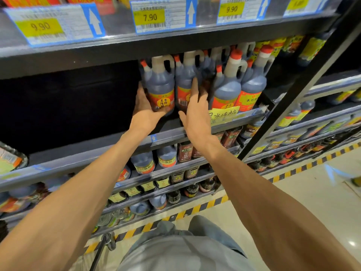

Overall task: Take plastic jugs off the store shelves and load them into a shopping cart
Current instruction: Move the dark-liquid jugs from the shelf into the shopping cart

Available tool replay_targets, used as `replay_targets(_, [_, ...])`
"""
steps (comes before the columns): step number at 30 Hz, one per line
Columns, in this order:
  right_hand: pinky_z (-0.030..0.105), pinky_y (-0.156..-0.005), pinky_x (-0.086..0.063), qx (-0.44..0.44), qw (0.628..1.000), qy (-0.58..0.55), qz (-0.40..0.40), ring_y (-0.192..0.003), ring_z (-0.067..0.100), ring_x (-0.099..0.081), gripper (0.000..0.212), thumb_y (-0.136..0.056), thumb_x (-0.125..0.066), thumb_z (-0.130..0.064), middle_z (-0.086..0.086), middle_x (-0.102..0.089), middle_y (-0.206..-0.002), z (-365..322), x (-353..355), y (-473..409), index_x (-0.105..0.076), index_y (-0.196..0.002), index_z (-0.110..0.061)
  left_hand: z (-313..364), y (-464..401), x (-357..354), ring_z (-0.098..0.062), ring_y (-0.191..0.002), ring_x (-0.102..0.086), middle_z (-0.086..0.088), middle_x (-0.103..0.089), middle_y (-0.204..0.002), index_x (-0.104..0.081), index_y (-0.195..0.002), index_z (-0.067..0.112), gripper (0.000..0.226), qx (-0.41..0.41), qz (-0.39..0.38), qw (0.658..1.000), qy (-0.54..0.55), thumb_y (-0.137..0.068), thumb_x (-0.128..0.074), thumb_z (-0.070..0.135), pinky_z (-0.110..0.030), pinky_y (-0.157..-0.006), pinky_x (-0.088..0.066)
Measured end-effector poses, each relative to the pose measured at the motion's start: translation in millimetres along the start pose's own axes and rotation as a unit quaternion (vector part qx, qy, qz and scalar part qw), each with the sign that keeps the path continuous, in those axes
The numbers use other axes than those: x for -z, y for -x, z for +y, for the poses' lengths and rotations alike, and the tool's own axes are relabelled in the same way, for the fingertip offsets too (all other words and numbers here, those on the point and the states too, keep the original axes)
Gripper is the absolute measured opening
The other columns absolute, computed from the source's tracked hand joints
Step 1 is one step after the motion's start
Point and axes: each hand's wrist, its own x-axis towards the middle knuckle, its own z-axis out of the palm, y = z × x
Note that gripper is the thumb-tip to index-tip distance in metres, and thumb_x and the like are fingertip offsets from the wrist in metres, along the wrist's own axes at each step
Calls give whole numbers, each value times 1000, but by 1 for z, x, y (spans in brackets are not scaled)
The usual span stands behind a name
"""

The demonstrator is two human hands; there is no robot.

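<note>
Plastic jug (161, 89) at the shelf (168, 132) front edge sits cupped in my left hand (145, 106), fingers curled beneath to lift, while my right hand (195, 108) reaches flat-fingered, empty, toward its neighbour (184, 85).

Yellow price tags in blue holders (150, 16) sitting on shelf edge above the hands. Handwritten yellow paper sign (223, 114) hanging just right of them. Yellow-black striped floor tape (205, 206) running below.
</note>
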Motion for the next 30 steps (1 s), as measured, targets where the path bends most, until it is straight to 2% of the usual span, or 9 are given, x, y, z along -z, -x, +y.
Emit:
replay_targets(2, [48, -93, -56, 40, 999, 3, -10, -124, 38, -49, 82, -89, -78, -23, 20, -38, -142, 3, 3, 14, -28, -152, -10, -2, 15, 11, -23, -151, -28, -8, -22, -167, -7, -163, 17, 109, 4, 8, 1000, -25, -85, -81, 37, -40, -122, -31])
replay_targets(4, [48, -92, -55, 84, 996, 0, -25, -124, 39, -47, 67, -91, -76, -22, 21, -37, -143, 5, 5, 27, -36, -143, -7, -6, 33, 25, -25, -152, -29, -10, -27, -165, -11, -163, 15, 101, 14, 37, 998, -43, -89, -77, 37, -43, -122, -32])
replay_targets(8, [48, -114, -39, 171, 982, -27, -80, -147, 38, -32, 78, -95, -71, -26, 22, -26, -161, -2, 8, 49, -27, -158, -12, -7, 93, 57, -14, -150, -29, -3, -29, -164, -17, -162, 19, 87, 26, 109, 991, -73, -95, -70, 34, -23, -115, -27])
replay_targets(13, [50, -118, -37, 313, 935, -21, -166, -151, 33, -30, 87, -92, -75, -35, 16, -33, -162, -33, 2, 86, -26, -161, -13, -23, 193, 90, -20, -154, -23, -2, -29, -165, -22, -161, 23, 79, 51, 167, 960, -217, -97, -68, 36, -44, -121, -34])
replay_targets(17, [54, -113, -39, 423, 878, -14, -226, -143, 38, -40, 93, -84, -82, -38, 17, -42, -154, -68, -3, 133, -32, -157, -9, -42, 277, 113, -28, -154, -24, -6, -30, -165, -26, -160, 17, 79, 101, 179, 919, -336, -97, -64, 46, -49, -121, -31])
replay_targets(20, [54, -115, -37, 499, 826, -8, -261, -146, 37, -36, 96, -86, -80, -41, 16, -39, -157, -102, -6, 174, -27, -160, -12, -55, 340, 132, -30, -153, -26, -7, -31, -164, -29, -159, 16, 79, 171, 209, 890, -367, -96, -60, 52, -49, -122, -29])
replay_targets(23, [56, -119, -32, 577, 767, -2, -282, -151, 36, -31, 97, -86, -79, -47, 15, -35, -161, -140, -14, 221, -27, -160, -13, -73, 405, 154, -29, -153, -24, -5, -30, -165, -28, -160, 20, 81, 245, 235, 866, -367, -94, -58, 57, -52, -120, -30])
replay_targets(26, [54, -114, -39, 645, 709, 10, -284, -146, 35, -39, 101, -81, -80, -55, 13, -43, -156, -183, -22, 269, -31, -158, -13, -85, 471, 172, -30, -152, -27, -6, -32, -164, -28, -159, 19, 82, 314, 268, 836, -360, -94, -61, 57, -52, -119, -32])
replay_targets(30, [51, -121, -31, 705, 637, 5, -312, -152, 31, -29, 98, -88, -68, -61, 11, -33, -163, -242, -28, 342, -22, -162, -17, -105, 551, 197, -35, -139, -44, -13, -44, -153, -38, -153, 15, 74, 389, 328, 800, -318, -93, -64, 51, -53, -109, -42])
